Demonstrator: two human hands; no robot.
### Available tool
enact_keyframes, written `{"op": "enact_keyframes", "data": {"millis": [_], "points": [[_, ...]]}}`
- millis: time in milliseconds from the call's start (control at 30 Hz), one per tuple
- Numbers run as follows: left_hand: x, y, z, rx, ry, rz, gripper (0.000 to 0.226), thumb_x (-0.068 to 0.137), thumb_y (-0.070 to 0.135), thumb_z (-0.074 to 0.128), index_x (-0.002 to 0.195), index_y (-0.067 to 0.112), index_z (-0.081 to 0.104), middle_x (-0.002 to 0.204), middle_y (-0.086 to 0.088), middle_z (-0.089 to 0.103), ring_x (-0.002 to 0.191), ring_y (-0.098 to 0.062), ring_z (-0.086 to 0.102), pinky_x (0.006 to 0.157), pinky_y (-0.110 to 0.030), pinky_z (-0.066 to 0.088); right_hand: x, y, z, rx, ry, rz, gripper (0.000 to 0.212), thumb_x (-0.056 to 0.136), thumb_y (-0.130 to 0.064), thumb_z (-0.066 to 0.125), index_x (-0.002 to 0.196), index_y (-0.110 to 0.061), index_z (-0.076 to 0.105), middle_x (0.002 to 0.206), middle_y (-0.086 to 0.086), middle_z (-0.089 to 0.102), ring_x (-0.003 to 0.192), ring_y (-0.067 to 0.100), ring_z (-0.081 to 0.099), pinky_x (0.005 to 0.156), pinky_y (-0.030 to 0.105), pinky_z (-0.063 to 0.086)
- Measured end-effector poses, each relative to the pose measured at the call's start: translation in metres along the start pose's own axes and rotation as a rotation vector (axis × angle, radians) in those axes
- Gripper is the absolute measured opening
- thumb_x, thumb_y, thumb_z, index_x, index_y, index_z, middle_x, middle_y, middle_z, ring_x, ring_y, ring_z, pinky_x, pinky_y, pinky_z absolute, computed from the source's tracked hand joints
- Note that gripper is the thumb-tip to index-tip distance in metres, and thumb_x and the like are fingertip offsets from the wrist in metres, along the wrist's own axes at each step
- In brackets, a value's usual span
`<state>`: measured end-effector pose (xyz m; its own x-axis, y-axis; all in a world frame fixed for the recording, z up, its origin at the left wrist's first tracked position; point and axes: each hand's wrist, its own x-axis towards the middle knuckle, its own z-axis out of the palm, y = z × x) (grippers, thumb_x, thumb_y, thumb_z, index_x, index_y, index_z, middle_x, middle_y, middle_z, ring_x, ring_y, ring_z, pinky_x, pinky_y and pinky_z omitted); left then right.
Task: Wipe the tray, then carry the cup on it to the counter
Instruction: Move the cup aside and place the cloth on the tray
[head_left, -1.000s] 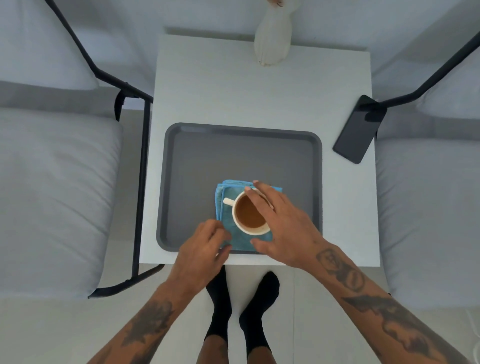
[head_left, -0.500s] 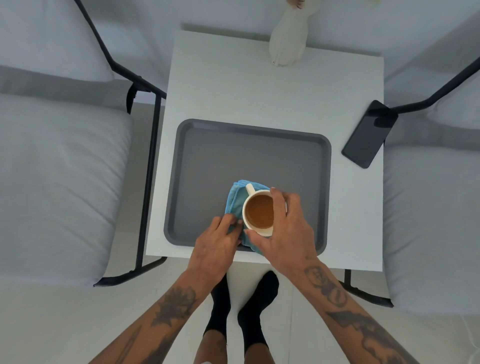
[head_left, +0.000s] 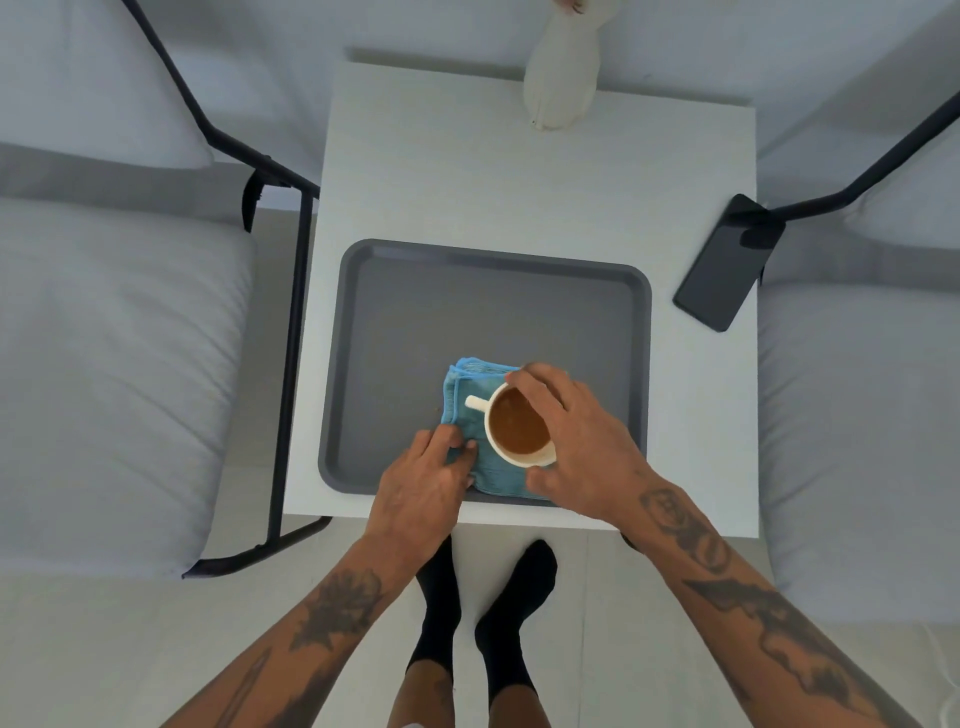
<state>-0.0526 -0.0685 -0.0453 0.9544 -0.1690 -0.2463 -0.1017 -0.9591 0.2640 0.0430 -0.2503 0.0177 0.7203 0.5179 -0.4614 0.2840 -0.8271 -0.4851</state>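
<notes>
A dark grey tray (head_left: 493, 312) lies on a small white table (head_left: 519, 182). Near the tray's front edge a folded blue cloth (head_left: 467, 387) lies under a white cup (head_left: 519, 428) of brown drink, handle pointing left. My right hand (head_left: 576, 447) grips the cup's rim from above and the right, fingers around it. Pinching the cloth's front left corner is my left hand (head_left: 421, 483), fingertips just left of the cup. Whether the cup rests on the cloth or is raised slightly I cannot tell.
A black phone (head_left: 727, 265) lies at the table's right edge. At the table's far edge stands a white vase (head_left: 558, 83). Grey cushioned chairs with black frames (head_left: 291, 291) flank the table on both sides. My feet in black socks are below the table's front edge.
My left fingers have moved onto the cloth's corner and closed on it. My right hand has kept hold of the cup, whose handle swung from up-left back to the left.
</notes>
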Motion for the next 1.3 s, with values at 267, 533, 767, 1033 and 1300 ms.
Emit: {"op": "enact_keyframes", "data": {"millis": [267,533,767,1033,1300], "points": [[0.006,0.002,-0.007,0.120,0.013,0.046,0.039,0.069,0.032,0.086,0.102,0.014,0.074,0.097,-0.006,0.065,0.084,-0.025,0.060,0.066,-0.038,0.050,0.003,0.006,-0.005,-0.053,-0.022,-0.072,0.097,0.067,-0.025,0.081,0.147,-0.031,0.027,0.153,-0.011,0.027,0.134,0.016,0.035,0.085,0.028,0.049],[0.027,0.012,-0.009,0.125,0.171,0.170,0.015,0.082,0.021,0.067,0.091,0.010,0.071,0.126,-0.016,0.064,0.115,-0.034,0.060,0.084,-0.039,0.046,0.013,0.008,-0.046,0.116,0.272,-0.020,0.091,0.058,-0.033,0.074,0.142,-0.028,0.038,0.146,-0.008,0.039,0.126,0.018,0.048,0.092,0.039,0.053],[0.032,0.014,0.017,0.067,0.052,0.141,0.069,0.091,0.045,0.059,0.142,0.000,0.048,0.156,-0.022,0.038,0.145,-0.037,0.034,0.113,-0.049,0.040,0.051,0.040,-0.071,0.120,0.462,0.147,0.098,0.055,-0.037,0.071,0.145,-0.018,0.037,0.146,0.004,0.040,0.131,0.026,0.046,0.102,0.040,0.047],[0.028,0.012,0.029,0.071,0.005,0.137,0.072,0.100,0.047,0.043,0.154,0.002,0.026,0.163,-0.019,0.021,0.151,-0.035,0.019,0.119,-0.049,0.030,0.071,0.074,-0.061,0.142,0.416,0.250,0.100,0.059,-0.042,0.074,0.147,-0.018,0.034,0.148,0.008,0.037,0.134,0.027,0.043,0.101,0.030,0.036],[0.030,0.021,0.022,0.020,0.004,0.076,0.068,0.094,0.040,0.052,0.147,0.000,0.039,0.160,-0.024,0.026,0.149,-0.038,0.023,0.116,-0.052,0.034,0.024,0.078,-0.037,0.333,0.617,0.297,0.076,0.084,-0.032,0.076,0.147,-0.015,0.037,0.147,0.006,0.041,0.128,0.020,0.050,0.107,0.036,0.045]]}}
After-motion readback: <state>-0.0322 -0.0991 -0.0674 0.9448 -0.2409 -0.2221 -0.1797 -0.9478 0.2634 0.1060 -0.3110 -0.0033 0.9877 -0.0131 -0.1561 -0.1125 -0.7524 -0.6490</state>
